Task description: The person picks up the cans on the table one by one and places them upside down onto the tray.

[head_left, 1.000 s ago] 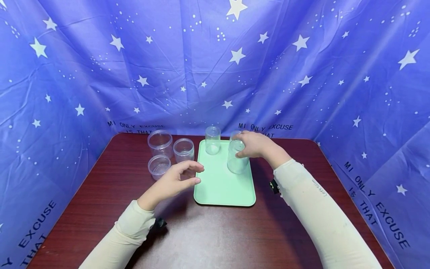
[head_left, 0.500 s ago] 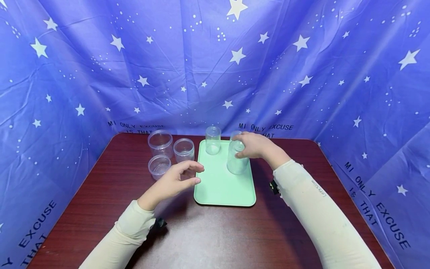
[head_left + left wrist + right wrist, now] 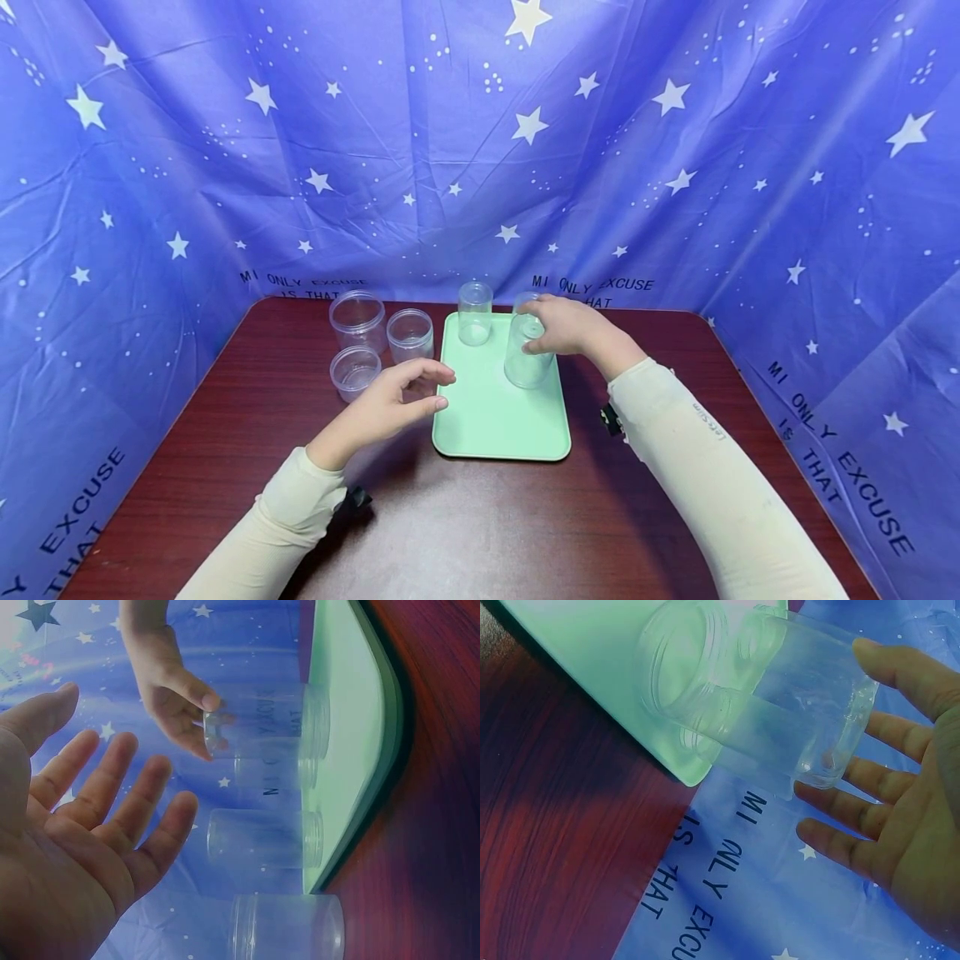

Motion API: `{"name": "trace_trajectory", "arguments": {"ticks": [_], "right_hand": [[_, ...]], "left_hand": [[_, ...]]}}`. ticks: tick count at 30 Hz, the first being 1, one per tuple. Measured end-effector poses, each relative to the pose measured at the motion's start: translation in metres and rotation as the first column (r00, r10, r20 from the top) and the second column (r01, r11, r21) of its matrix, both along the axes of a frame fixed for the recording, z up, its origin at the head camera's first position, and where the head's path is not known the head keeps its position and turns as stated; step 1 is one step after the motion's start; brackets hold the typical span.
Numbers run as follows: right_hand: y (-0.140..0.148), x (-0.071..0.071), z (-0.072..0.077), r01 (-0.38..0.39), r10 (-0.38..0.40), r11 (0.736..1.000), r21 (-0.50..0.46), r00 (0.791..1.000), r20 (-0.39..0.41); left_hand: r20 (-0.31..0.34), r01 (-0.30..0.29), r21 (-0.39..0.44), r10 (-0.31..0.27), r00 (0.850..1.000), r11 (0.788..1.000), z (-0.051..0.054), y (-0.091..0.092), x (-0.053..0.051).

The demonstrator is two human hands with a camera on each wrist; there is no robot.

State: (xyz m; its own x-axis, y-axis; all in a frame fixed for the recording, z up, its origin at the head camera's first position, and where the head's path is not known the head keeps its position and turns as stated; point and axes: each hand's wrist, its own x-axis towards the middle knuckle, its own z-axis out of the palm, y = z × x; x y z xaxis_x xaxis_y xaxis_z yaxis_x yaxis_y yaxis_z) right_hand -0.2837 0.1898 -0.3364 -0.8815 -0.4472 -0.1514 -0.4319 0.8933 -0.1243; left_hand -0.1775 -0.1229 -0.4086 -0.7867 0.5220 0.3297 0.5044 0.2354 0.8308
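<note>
My right hand (image 3: 573, 323) grips a clear plastic jar (image 3: 527, 371) near its upturned base, thumb on one side and fingers on the other. The jar stands mouth down on the right side of a light green tray (image 3: 495, 433). Just behind it, partly hidden by the hand, is another clear jar (image 3: 522, 300). A further upturned jar (image 3: 476, 312) stands at the tray's back left. Over the tray's left edge hovers my left hand (image 3: 382, 408), fingers spread and loosely bent, palm facing right. In the left wrist view that hand (image 3: 90, 817) holds nothing.
Left of the tray, three clear jars stand mouth up on the dark red table (image 3: 480, 533): a wide one (image 3: 357, 317), a medium one (image 3: 410, 333) and a short one (image 3: 356, 371). A blue star-patterned curtain (image 3: 420, 167) surrounds the table's back and sides.
The gripped jar has slid slightly left on the tray, with my right hand moving along. My left hand and the other jars stay put.
</note>
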Motion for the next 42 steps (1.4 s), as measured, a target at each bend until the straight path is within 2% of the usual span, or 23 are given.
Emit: {"name": "trace_trajectory", "arguments": {"ticks": [21, 32, 42], "right_hand": [[-0.0009, 0.0031, -0.0009, 0.021, -0.021, 1.0, 0.02, 1.0, 0.013], [0.0022, 0.0039, -0.0039, 0.018, -0.018, 1.0, -0.026, 1.0, 0.026], [0.0085, 0.0058, -0.004, -0.024, 0.022, 0.995, -0.094, 0.999, -0.024]], "left_hand": [[0.008, 0.008, -0.004, -0.008, 1.0, 1.0, 0.0014, -0.0001, 0.0006], [0.0, 0.007, -0.004, -0.007, 1.0, 1.0, 0.0017, 0.0, 0.0012], [-0.009, 0.01, -0.003, -0.01, 1.0, 1.0, 0.0025, -0.0001, 0.001]]}}
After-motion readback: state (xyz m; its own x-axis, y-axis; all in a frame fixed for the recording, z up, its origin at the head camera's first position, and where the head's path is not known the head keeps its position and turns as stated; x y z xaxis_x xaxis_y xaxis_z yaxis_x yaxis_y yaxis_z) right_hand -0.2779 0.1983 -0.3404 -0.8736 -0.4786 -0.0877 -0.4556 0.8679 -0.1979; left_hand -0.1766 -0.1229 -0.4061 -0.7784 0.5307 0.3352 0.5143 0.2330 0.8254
